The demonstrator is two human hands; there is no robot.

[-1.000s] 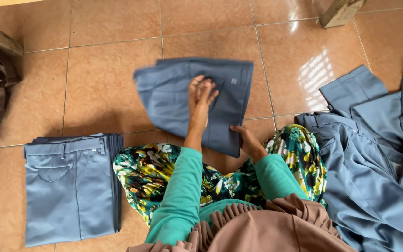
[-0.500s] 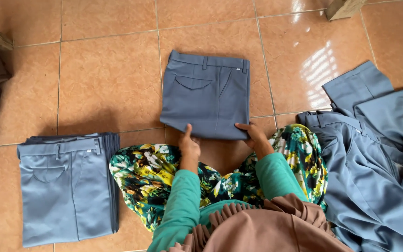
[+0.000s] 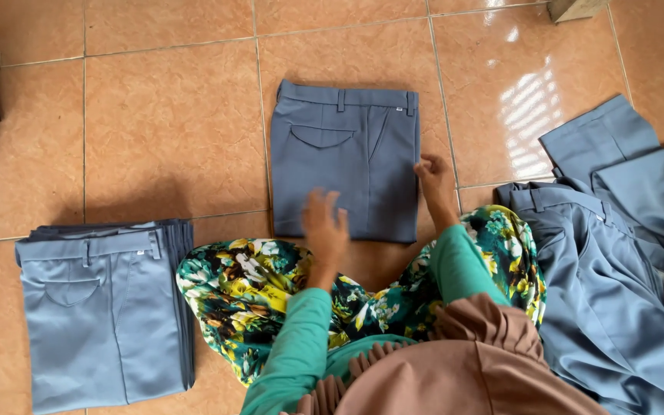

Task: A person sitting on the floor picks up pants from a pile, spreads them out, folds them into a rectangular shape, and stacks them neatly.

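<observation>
While one folded pair of blue-grey trousers [image 3: 345, 160] lies flat on the tiled floor [image 3: 170, 131] ahead of my knees, I see my left hand [image 3: 325, 223] open over its lower edge and my right hand [image 3: 433, 178] touching its right edge, fingers loosely curled. One stack of folded trousers [image 3: 105, 307] sits at my left, and one loose heap of unfolded trousers [image 3: 616, 253] at my right.

matt cloth trousers [image 3: 345, 161] on glossy tiled floor [image 3: 170, 123].
</observation>
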